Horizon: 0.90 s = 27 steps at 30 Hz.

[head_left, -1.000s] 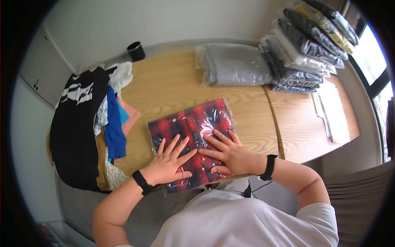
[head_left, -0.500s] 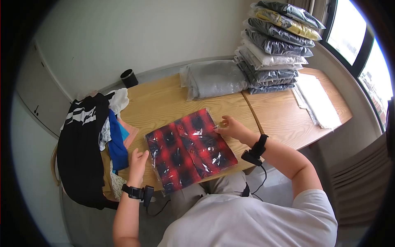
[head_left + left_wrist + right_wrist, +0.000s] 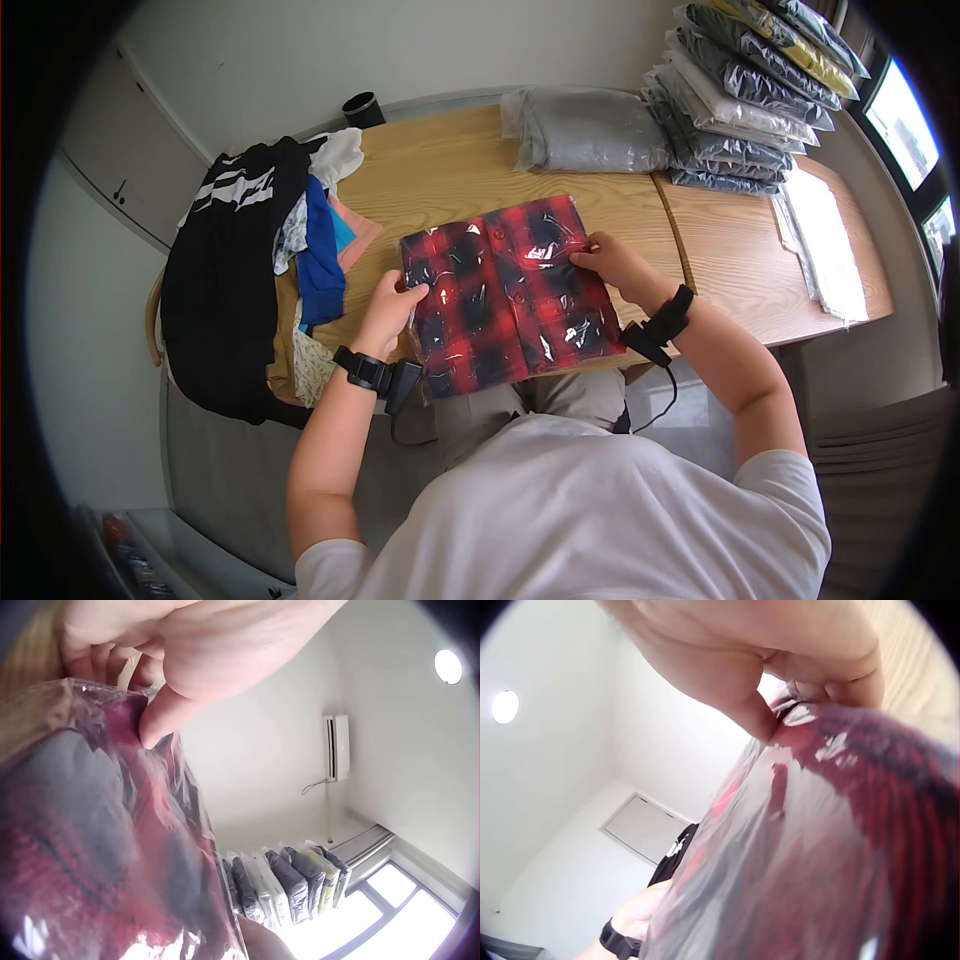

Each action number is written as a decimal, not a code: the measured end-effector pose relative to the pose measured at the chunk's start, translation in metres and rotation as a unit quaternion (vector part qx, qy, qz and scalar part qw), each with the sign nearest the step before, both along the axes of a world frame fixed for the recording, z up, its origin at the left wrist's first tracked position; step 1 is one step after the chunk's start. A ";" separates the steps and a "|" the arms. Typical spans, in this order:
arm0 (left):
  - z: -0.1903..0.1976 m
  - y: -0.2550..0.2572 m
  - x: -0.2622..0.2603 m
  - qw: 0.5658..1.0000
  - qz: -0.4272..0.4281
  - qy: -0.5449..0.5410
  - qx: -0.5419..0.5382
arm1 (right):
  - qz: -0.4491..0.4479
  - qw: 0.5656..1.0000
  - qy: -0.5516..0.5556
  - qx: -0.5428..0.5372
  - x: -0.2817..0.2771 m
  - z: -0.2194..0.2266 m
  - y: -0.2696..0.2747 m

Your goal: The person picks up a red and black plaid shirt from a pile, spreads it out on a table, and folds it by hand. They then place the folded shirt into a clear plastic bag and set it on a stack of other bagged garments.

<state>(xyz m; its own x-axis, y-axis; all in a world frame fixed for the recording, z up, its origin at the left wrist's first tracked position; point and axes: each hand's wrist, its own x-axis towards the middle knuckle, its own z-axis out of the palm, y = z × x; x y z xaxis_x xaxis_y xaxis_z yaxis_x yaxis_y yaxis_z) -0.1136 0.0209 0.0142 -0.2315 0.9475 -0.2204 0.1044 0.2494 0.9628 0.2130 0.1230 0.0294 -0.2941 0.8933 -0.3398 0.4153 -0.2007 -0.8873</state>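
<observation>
A folded red and black plaid shirt (image 3: 470, 300) in a clear plastic bag lies at the table's front edge, its lower part jutting over the person's lap. At its left side the left hand (image 3: 385, 312) pinches the bag's edge, thumb on top. The right hand (image 3: 622, 268) holds the opposite side near the upper right corner. In the left wrist view the left thumb (image 3: 161, 720) presses on the shiny plastic, with the other fingers curled at the edge. The right wrist view shows the right thumb (image 3: 759, 720) on the bag and the fingers bent around its side.
Loose clothes, with a black garment (image 3: 225, 280) on top, hang over the table's left end. A tall stack of bagged clothes (image 3: 735, 125) stands at the back right beside a grey bagged item (image 3: 590, 130). Flat clear bags (image 3: 825, 245) lie on the right. A black bin (image 3: 363, 110) stands behind the table.
Both hands lay spread on the bagged shirt, then lifted off to its sides, and now grip its left and right edges. The head view has also shifted.
</observation>
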 end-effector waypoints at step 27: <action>0.000 -0.003 0.063 0.867 -0.023 -0.496 -0.037 | 0.050 0.828 0.524 -0.194 0.002 -0.039 -0.138</action>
